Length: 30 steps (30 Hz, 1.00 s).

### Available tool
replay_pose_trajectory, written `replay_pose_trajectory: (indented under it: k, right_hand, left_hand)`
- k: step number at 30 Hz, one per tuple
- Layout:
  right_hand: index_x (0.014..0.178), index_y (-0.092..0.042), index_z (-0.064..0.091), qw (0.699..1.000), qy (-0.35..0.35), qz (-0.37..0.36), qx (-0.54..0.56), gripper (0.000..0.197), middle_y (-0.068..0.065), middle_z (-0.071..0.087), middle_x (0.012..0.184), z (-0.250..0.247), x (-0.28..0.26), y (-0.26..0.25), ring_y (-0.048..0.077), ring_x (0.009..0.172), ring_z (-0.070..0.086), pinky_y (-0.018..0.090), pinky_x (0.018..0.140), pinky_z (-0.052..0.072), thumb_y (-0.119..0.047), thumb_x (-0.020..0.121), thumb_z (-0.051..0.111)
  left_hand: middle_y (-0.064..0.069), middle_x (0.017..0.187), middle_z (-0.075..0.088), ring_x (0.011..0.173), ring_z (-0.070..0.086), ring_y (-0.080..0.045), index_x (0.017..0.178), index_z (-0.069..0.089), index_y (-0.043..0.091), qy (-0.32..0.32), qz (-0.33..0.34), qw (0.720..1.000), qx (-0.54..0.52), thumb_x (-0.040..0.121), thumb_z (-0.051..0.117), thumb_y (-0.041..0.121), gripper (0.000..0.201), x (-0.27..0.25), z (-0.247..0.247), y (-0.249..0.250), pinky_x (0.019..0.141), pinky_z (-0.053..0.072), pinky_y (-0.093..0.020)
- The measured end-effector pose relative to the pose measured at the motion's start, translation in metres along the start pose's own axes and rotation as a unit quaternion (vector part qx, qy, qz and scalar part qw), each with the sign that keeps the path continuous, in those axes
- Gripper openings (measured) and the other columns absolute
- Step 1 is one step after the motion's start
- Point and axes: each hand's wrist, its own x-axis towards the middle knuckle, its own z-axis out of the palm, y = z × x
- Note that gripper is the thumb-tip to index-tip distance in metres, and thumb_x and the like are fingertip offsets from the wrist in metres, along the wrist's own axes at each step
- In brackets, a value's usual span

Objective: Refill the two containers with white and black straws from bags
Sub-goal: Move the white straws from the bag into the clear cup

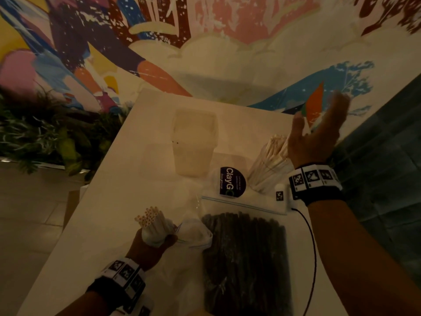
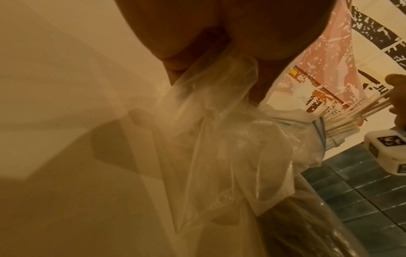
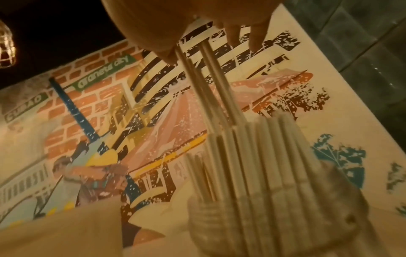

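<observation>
My left hand (image 1: 148,247) grips a bundle of white straws (image 1: 151,221) through a crumpled clear bag (image 1: 196,232) near the table's front left; the bag (image 2: 208,139) fills the left wrist view. A clear container (image 1: 271,165) packed with white straws stands at the right. My right hand (image 1: 319,131) hovers above it and pinches a few white straws (image 3: 208,78) that reach down into the container (image 3: 274,200). An empty clear container (image 1: 193,142) stands at the middle back. A zip bag of black straws (image 1: 246,258) lies flat in front.
All of this sits on a white table (image 1: 109,224). A round dark ClayGo label (image 1: 232,182) lies between the containers. Green plants (image 1: 45,137) line the left side, a painted mural wall (image 1: 227,53) is behind, and dark tiles (image 1: 387,156) are to the right.
</observation>
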Motion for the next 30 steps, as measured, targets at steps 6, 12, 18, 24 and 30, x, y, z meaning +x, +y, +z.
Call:
replay_pose_trajectory:
  k: [6, 12, 18, 24, 30]
  right_hand:
    - [0.133, -0.017, 0.043, 0.886, -0.394, 0.047, -0.240, 0.050, 0.010, 0.033, 0.148, 0.027, -0.018, 0.023, 0.032, 0.141, 0.020, 0.062, 0.109, 0.021, -0.047, 0.100, 0.021]
    - [0.144, -0.021, 0.029, 0.883, -0.389, 0.055, -0.258, 0.063, 0.012, 0.022, 0.155, 0.032, -0.019, 0.013, 0.036, 0.141, 0.019, 0.060, 0.108, 0.020, -0.060, 0.094, 0.029]
    - [0.118, -0.010, 0.052, 0.922, -0.300, 0.035, -0.242, 0.031, 0.018, 0.055, 0.121, 0.034, -0.028, 0.018, 0.037, 0.113, 0.046, 0.048, 0.088, 0.037, -0.028, 0.097, 0.039]
    - [0.145, -0.025, 0.026, 0.837, -0.439, 0.057, -0.321, 0.052, 0.014, 0.025, 0.153, 0.038, -0.018, 0.015, 0.038, 0.139, 0.021, 0.065, 0.110, 0.013, -0.044, 0.097, 0.030]
    - [0.142, -0.014, 0.039, 0.966, -0.208, -0.034, -0.152, 0.071, 0.017, 0.025, 0.155, 0.019, -0.037, -0.023, 0.039, 0.143, 0.020, 0.064, 0.110, 0.009, -0.056, 0.085, 0.045]
  left_hand:
    - [-0.002, 0.096, 0.068, 0.093, 0.062, -0.021, 0.091, 0.070, 0.029, -0.005, -0.018, 1.000, 0.000, 0.074, 0.075, 0.014, 0.023, 0.000, 0.002, 0.003, 0.090, 0.050, -0.045]
    - [0.000, 0.097, 0.069, 0.094, 0.062, -0.022, 0.097, 0.062, 0.040, 0.002, -0.021, 1.000, 0.005, 0.072, 0.076, 0.025, 0.032, -0.002, 0.000, 0.004, 0.090, 0.050, -0.045]
    - [0.002, 0.094, 0.068, 0.092, 0.062, -0.020, 0.091, 0.062, 0.051, 0.000, -0.015, 1.000, 0.012, 0.074, 0.075, 0.016, 0.041, -0.003, 0.002, 0.012, 0.090, 0.050, -0.043]
    - [-0.002, 0.097, 0.068, 0.094, 0.061, -0.023, 0.089, 0.059, 0.060, -0.007, -0.033, 0.999, 0.031, 0.073, 0.076, 0.021, 0.045, -0.006, 0.000, 0.021, 0.090, 0.049, -0.040]
    - [-0.007, 0.104, 0.067, 0.099, 0.061, -0.027, 0.093, 0.059, 0.040, -0.010, -0.049, 0.998, 0.040, 0.070, 0.072, 0.037, 0.026, -0.007, 0.001, 0.025, 0.092, 0.049, -0.047]
